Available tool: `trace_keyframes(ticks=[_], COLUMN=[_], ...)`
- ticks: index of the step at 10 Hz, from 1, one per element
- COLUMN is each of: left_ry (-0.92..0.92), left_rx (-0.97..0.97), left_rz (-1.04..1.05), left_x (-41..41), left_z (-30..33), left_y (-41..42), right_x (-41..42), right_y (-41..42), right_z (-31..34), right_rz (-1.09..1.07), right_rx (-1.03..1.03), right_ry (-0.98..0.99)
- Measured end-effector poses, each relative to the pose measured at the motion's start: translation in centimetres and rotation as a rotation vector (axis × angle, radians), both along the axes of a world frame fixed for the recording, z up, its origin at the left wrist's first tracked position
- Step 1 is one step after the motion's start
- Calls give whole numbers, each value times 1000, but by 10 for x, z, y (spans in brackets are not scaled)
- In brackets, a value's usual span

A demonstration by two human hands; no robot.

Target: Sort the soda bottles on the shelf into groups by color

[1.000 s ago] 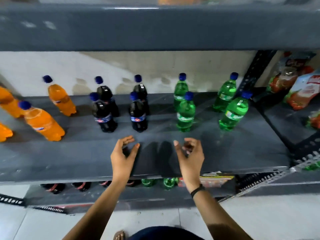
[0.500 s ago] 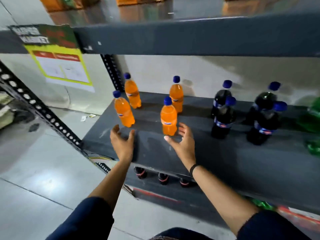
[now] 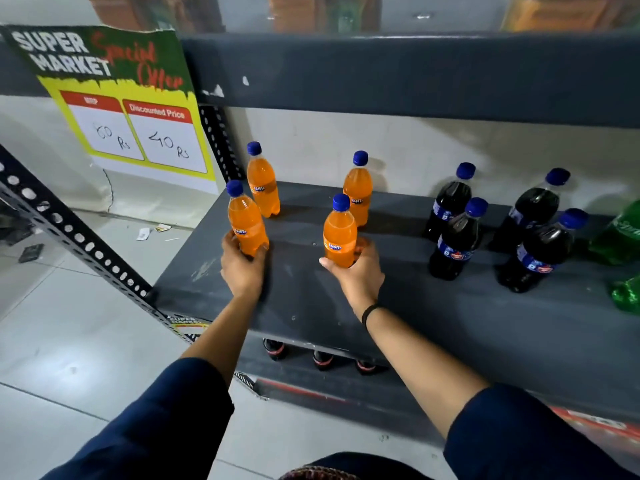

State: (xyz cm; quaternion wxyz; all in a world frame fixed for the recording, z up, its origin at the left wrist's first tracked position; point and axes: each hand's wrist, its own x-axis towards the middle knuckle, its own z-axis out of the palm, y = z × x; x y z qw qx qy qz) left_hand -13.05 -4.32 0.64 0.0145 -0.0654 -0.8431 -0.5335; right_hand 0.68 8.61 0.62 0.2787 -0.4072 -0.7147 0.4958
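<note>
**Both hands on orange bottles at the shelf's left end**

While the four orange bottles stand upright at the left end of the grey shelf [image 3: 450, 323], I have one in each hand. My left hand [image 3: 242, 270] is wrapped around the base of the front-left orange bottle [image 3: 246, 221], fingers closed on it. My right hand [image 3: 358, 275] cups the lower part of the front-right orange bottle [image 3: 340, 237], thumb on its near side, fingers behind. Two more stand behind them: the back-left orange bottle [image 3: 263, 185] and the back-right orange bottle [image 3: 358, 192]. To their right, well apart, four dark cola bottles [image 3: 455, 242] cluster together. Green bottles [image 3: 620, 237] show at the frame's right edge. A price poster [image 3: 138, 109] hangs at upper left.
</note>
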Motion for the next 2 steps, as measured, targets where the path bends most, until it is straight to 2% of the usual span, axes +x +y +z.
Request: trace_keyframes(ticks=[2], left_ry=[17], left_rx=[88], left_rz=[88], left_x=[17], left_z=[-5], left_y=[-5], right_x=[14], right_y=[0], right_z=[-4], right_rz=[37], right_rx=[1], right_ry=[112])
